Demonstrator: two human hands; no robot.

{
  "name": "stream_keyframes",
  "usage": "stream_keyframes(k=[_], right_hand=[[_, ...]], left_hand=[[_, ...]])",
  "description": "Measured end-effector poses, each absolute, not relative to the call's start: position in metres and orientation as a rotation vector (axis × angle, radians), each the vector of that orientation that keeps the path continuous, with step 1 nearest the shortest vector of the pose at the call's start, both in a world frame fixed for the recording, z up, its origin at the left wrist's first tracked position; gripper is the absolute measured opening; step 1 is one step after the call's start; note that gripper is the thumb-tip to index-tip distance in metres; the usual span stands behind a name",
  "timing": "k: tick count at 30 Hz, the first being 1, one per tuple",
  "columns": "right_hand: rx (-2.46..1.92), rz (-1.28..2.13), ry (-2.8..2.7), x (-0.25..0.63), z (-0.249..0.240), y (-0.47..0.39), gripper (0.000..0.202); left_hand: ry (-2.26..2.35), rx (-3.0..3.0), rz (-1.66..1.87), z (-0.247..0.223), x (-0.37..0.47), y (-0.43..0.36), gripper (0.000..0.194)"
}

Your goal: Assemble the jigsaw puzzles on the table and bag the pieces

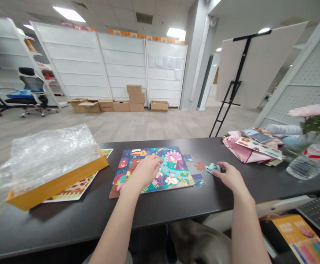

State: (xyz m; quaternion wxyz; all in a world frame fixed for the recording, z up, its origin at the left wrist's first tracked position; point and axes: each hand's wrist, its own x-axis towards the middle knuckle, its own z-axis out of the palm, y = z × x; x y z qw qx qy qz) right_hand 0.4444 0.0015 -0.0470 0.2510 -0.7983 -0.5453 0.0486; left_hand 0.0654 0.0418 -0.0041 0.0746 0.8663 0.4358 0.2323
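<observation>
Right of the right fingers (222, 164) lie cloths (236, 148), a phone (259, 136) and pink flowers (309, 110); well beyond the left fingers (155, 160), cardboard boxes (136, 98).

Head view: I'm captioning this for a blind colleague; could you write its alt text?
A person's left hand lies over a rectangular, multicoloured animal picture puzzle, and the right hand touches a small blue jigsaw piece to its right, on a black tabletop. A shallow yellow box with crinkled clear plastic sits left.
</observation>
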Motion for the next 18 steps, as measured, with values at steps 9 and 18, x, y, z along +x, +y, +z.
stream_keyframes(k=[9, 18], right_hand=[[-1.834, 0.193, -1.407, 0.445, -0.036, 0.001, 0.045], [-1.343, 0.725, -1.363, 0.376, -0.010, 0.000, 0.034]], left_hand=[[1.265, 2.583, 0.814, -0.001, 0.054, 0.040, 0.023], [1.059, 2.221, 1.030, 0.017, 0.078, 0.015, 0.023]])
